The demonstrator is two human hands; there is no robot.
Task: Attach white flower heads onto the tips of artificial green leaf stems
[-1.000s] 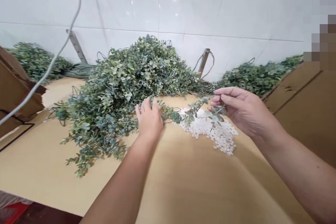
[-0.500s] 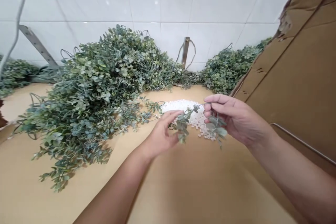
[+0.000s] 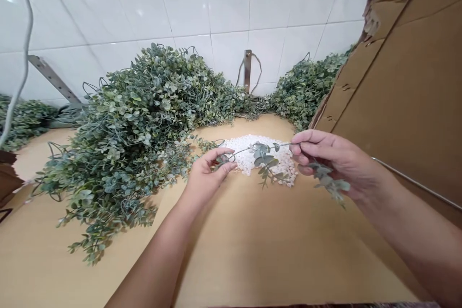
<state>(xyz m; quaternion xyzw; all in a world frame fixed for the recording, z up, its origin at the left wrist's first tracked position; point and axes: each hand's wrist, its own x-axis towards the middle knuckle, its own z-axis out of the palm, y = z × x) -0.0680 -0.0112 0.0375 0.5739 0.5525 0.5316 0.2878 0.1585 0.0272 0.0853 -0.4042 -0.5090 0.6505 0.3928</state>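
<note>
My left hand (image 3: 207,178) pinches one end of a thin artificial eucalyptus sprig (image 3: 265,156). My right hand (image 3: 334,161) is closed on the sprig's other end, with more leaves hanging below its palm. The sprig is stretched between both hands, just above a small heap of white beads (image 3: 265,154) on the tan table (image 3: 252,250). A large pile of the same artificial greenery (image 3: 140,115) lies to the left of my left hand.
A big cardboard box (image 3: 407,96) stands close on the right. More greenery (image 3: 306,86) sits at the back right and another clump (image 3: 21,118) at the far left, against a white tiled wall. A white cable (image 3: 21,57) hangs at the upper left.
My left hand left the big pile and took hold of the sprig's free end. Both hands then drew apart, stretching the sprig over the white beads.
</note>
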